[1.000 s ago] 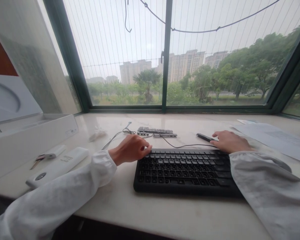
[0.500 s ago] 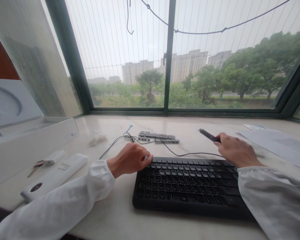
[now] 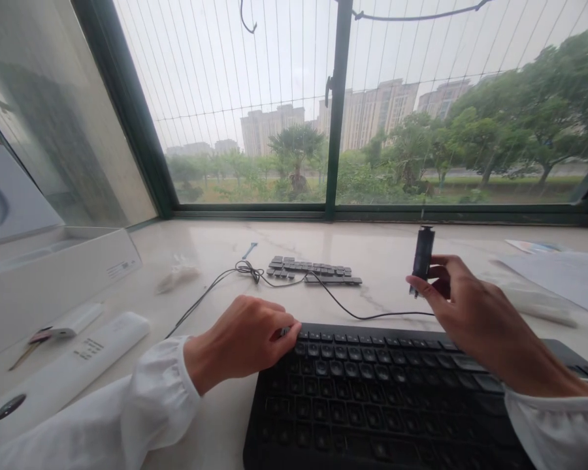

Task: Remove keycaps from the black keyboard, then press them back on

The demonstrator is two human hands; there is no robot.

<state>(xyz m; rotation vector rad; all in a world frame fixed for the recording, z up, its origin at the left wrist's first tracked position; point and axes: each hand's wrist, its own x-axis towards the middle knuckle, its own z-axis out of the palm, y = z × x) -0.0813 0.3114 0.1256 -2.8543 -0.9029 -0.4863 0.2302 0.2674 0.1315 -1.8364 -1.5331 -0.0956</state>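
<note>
A black keyboard (image 3: pixel 357 391) lies in front of me, and many of its key places show bare sockets without caps. At its upper left corner my left hand (image 3: pixel 255 333) is curled, thumb and forefinger pinching the edge. Over the keyboard's upper right side, my right hand (image 3: pixel 475 300) grips a small black tool (image 3: pixel 423 256) between thumb and fingers. The tool is upright, with a thin tip pointing up; its exact kind is unclear. Loose dark keycaps (image 3: pixel 306 269) lie in a cluster behind the keyboard, beside a bundled black cable (image 3: pixel 249 271).
To the left are an open white box (image 3: pixel 53 274), a long white device (image 3: pixel 88 352), a smaller white piece (image 3: pixel 76 320) and a crumpled clear bag (image 3: pixel 176 277). Papers (image 3: pixel 563 277) lie at the right. A small blue strip (image 3: pixel 249 250) and the window (image 3: pixel 330 163) are behind.
My right hand has turned the black tool from slanting left to upright. My left hand stays at the keyboard corner. The view has tilted down and come closer.
</note>
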